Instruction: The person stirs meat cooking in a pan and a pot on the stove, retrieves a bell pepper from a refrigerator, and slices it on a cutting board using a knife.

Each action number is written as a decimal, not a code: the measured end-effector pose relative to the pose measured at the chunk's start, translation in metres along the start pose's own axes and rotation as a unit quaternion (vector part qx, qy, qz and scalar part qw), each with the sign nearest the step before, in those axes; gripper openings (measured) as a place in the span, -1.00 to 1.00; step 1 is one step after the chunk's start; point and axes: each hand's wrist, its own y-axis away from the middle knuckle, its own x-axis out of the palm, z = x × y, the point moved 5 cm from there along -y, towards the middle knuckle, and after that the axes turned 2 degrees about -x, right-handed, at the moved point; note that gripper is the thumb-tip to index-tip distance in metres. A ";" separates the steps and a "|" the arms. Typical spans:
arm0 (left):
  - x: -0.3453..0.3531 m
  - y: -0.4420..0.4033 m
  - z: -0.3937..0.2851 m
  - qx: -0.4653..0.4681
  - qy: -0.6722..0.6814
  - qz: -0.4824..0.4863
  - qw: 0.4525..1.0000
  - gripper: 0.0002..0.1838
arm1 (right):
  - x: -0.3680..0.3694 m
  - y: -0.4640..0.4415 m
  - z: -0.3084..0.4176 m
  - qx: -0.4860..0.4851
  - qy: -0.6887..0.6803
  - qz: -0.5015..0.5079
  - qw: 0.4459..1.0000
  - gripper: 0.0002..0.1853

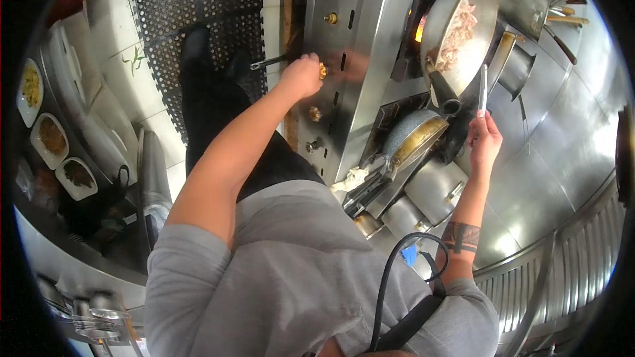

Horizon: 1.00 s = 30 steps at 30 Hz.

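My left hand (pixel 303 77) is closed around a brass-coloured stove knob (pixel 323 71) on the steel front panel. A black rod with a metal tip (pixel 267 63) sticks out beside this hand; I cannot tell if it is held. My right hand (pixel 485 135) grips a slim silver metal utensil (pixel 483 89), which looks like tongs, with its tip near the pan's rim. Pale, chopped meat (pixel 458 36) lies in the large frying pan (pixel 486 10) over an orange flame (pixel 420 28). The pan's dark handle (pixel 442 86) points towards me.
A grey speckled pan (pixel 403 135) sits on the nearer burner, beside a crumpled white cloth (pixel 350 180). Lidded pots (pixel 433 192) stand closer to me. Wooden-handled tools rest in a steel pot (pixel 526 3) behind. White food dishes (pixel 49 140) line the left; a perforated black mat (pixel 225 0) covers the floor.
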 end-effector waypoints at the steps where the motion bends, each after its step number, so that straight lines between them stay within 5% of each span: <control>1: -0.006 0.007 0.000 -0.002 -0.011 0.012 1.000 -0.45 | -0.001 0.003 0.000 0.004 0.006 -0.004 1.000 -0.58; 7: -0.061 0.064 -0.013 -0.001 -0.124 0.126 0.984 -0.58 | -0.022 0.016 -0.014 -0.009 0.017 -0.015 1.000 -0.50; 12: -0.124 0.099 0.023 -0.009 -0.242 0.104 0.965 -0.56 | -0.048 0.039 -0.023 -0.017 0.076 -0.019 0.997 -0.43; 15: -0.185 0.136 0.035 -0.104 -0.326 0.081 0.936 -0.63 | -0.057 0.038 -0.033 -0.054 0.134 -0.019 0.989 -0.46; 18: -0.221 0.152 0.105 -0.117 -0.384 0.069 0.913 -0.58 | -0.048 0.015 -0.049 -0.102 0.172 -0.015 0.980 -0.50; 22: -0.263 0.182 0.080 -0.191 -0.418 0.074 0.885 -0.55 | -0.013 -0.036 -0.028 -0.138 0.222 0.039 0.964 -0.59; 30: -0.266 0.196 -0.006 -0.175 -0.314 -0.056 0.932 -0.52 | 0.037 -0.072 -0.034 -0.159 0.215 0.122 0.956 -0.63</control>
